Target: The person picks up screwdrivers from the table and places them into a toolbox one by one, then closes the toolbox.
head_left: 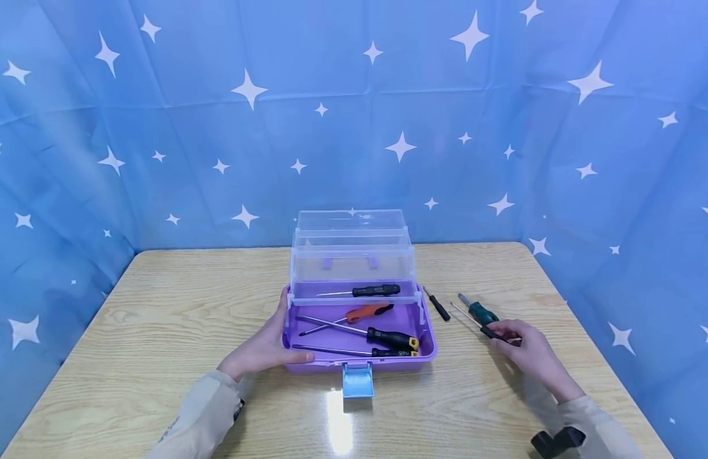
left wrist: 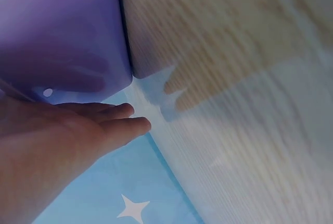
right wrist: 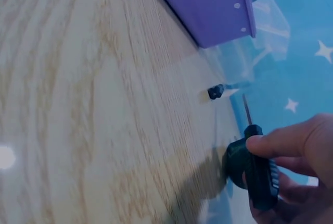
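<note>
A purple toolbox [head_left: 399,364] stands with its clear lid [head_left: 354,239] raised. My left hand [head_left: 266,347] rests against its left side, thumb along the front rim; the left wrist view shows the fingers straight beside the wall. Off to the right, my right hand [head_left: 522,347] pinches the black handle of a thin-shafted screwdriver [right wrist: 260,177] between thumb and fingers, shaft angled toward the box. Right behind that handle is a green-handled screwdriver [head_left: 483,312]. Between box and hand lies a small black screwdriver [head_left: 440,310].
Inside the box are several screwdrivers: an orange-handled one [head_left: 365,312], a black one [head_left: 379,290] at the back, and black-and-yellow ones [head_left: 390,338] in front. A blue latch [head_left: 357,381] hangs from the front. Blue star-patterned cloth [head_left: 354,127] surrounds the wooden table [head_left: 176,319].
</note>
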Available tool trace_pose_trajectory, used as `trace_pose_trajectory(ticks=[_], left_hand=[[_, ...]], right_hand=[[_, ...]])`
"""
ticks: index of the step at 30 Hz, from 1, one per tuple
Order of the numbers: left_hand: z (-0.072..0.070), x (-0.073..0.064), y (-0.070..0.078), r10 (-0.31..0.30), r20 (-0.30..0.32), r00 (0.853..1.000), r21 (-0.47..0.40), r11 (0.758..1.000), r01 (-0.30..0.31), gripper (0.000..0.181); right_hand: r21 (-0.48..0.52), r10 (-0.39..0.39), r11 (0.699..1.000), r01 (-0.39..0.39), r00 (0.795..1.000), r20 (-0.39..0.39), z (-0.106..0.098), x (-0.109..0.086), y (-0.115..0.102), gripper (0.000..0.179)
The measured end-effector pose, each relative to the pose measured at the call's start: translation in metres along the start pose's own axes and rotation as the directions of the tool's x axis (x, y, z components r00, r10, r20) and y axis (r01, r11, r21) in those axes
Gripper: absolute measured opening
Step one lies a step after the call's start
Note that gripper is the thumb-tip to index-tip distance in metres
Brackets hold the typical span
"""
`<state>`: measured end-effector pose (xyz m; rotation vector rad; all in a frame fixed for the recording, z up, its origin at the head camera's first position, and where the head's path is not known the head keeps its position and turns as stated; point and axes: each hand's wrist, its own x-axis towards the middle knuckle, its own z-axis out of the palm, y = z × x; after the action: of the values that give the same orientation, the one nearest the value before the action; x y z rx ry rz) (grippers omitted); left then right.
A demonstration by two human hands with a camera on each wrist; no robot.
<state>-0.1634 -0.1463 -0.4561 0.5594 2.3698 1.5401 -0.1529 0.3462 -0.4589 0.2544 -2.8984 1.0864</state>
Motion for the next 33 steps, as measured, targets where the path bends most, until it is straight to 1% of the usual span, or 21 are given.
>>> trace_pose_trajectory(ticks=[6, 12, 16, 20, 24, 31, 33], left_hand=[[0.000, 0.000, 0.000, -0.013, -0.008, 1.000, 0.006, 1.000, 0.014, 0.135], [0.000, 0.000, 0.000, -0.034, 0.001, 0.999, 0.000, 0.999, 0.034, 0.135], [0.000, -0.001, 0.001, -0.035, 0.002, 0.999, 0.003, 0.999, 0.035, 0.135], [0.000, -0.002, 0.002, -0.033, 0.004, 0.999, 0.000, 0.999, 0.033, 0.135], [0.000, -0.002, 0.003, -0.046, 0.005, 0.999, -0.003, 0.999, 0.046, 0.135], [0.000, -0.001, 0.002, -0.029, 0.008, 1.000, -0.044, 0.999, 0.029, 0.134], [0.000, -0.001, 0.001, -0.030, 0.008, 1.000, -0.042, 0.999, 0.030, 0.134]], right_hand=[[0.006, -0.016, 1.000, 0.016, 0.999, -0.041, 0.000, 0.006, -0.002, 0.026], [0.025, -0.035, 0.999, 0.037, 0.997, -0.075, 0.001, 0.011, -0.004, 0.025], [0.041, -0.037, 0.998, 0.041, 0.997, -0.073, 0.000, 0.013, -0.008, 0.026], [0.058, -0.022, 0.998, 0.026, 0.998, -0.062, -0.001, 0.014, -0.013, 0.027], [0.070, -0.010, 0.997, 0.014, 0.999, -0.049, -0.002, 0.014, -0.016, 0.027], [0.092, -0.027, 0.995, 0.034, 0.997, -0.072, -0.003, 0.016, -0.022, 0.027], [0.097, -0.028, 0.995, 0.035, 0.997, -0.072, -0.003, 0.016, -0.024, 0.027]])
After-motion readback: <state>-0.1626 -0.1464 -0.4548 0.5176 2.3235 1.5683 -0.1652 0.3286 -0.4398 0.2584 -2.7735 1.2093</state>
